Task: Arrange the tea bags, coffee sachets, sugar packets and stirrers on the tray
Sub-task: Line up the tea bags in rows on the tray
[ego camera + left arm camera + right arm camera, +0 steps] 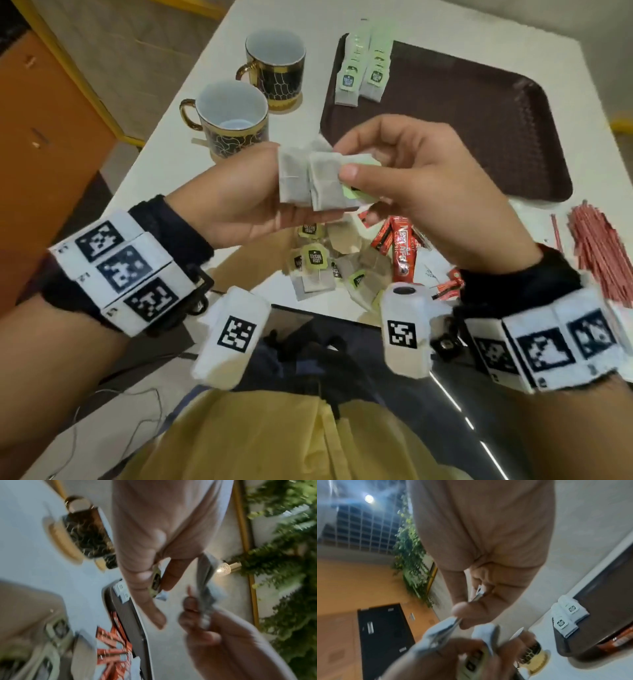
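Observation:
My left hand [286, 183] grips a small bunch of grey tea bags [295, 178] above the table's near edge. My right hand [345, 161] pinches one tea bag [325, 185] of that bunch between thumb and fingers, its green tag [356, 195] hanging below. The brown tray [479, 130] lies beyond the hands, with two overlapping rows of tea bags [363, 72] at its far-left corner. A loose pile of tea bags [317, 267], red coffee sachets [400, 246] and white sugar packets [430, 270] lies under the hands. Red stirrers [599, 246] lie at the right.
Two black-and-gold mugs [233, 120] [277, 68] stand on the white table [191, 144], left of the tray. An orange cabinet [41, 137] is past the table's left edge. The tray [599, 601] and its tea bags [568, 616] also show in the right wrist view.

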The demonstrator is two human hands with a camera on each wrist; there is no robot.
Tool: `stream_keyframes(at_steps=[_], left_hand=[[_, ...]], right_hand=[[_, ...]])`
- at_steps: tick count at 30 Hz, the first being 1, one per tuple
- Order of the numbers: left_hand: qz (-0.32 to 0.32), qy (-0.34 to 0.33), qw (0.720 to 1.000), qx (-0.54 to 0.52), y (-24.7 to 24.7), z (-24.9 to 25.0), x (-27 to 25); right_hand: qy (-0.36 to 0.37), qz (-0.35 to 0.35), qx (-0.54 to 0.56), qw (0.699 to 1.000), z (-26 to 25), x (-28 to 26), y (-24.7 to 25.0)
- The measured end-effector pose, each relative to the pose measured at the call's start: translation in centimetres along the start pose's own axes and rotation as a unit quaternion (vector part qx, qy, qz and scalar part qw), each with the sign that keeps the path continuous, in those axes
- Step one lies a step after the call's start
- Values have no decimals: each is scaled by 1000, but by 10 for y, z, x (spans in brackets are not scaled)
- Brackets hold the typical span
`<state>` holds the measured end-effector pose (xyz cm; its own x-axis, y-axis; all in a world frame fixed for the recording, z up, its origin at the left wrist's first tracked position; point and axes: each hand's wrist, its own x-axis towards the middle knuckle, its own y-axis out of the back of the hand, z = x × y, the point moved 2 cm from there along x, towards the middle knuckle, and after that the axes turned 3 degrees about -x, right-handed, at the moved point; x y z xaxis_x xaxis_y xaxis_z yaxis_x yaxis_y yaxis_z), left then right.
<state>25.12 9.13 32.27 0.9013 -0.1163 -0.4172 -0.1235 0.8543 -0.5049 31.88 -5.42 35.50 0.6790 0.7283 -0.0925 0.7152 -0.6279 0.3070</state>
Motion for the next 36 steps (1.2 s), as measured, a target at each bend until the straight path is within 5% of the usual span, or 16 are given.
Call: stream_keyframes(at_steps=[4,9,13,16,21,26,30,36], left_hand=[[22,13,993,-114,5,-4,-1],[39,-7,999,13,10,-7,2],[78,28,997,-3,31,-17,-2],[138,17,990,8,57,-19,-19],[211,-26,977,5,80,-20,-42],[211,-56,976,-13,78,-24,-46],[218,-54,973,-55,75,-29,-44],[224,-64,964,-129,78,-29,-40]], right_hand=[[20,94,-128,987,14,16,-13],[26,136,-202,970,25,20,-26],[8,176,-198,964,27,13,-14],[-32,56,-262,963,38,-1,-15],[9,-176,-436,883,64,4,-47],[-26,-193,-556,808,68,40,-54],[-71,-201,-539,815,67,51,-58],[-33,-196,-495,846,65,52,-60]])
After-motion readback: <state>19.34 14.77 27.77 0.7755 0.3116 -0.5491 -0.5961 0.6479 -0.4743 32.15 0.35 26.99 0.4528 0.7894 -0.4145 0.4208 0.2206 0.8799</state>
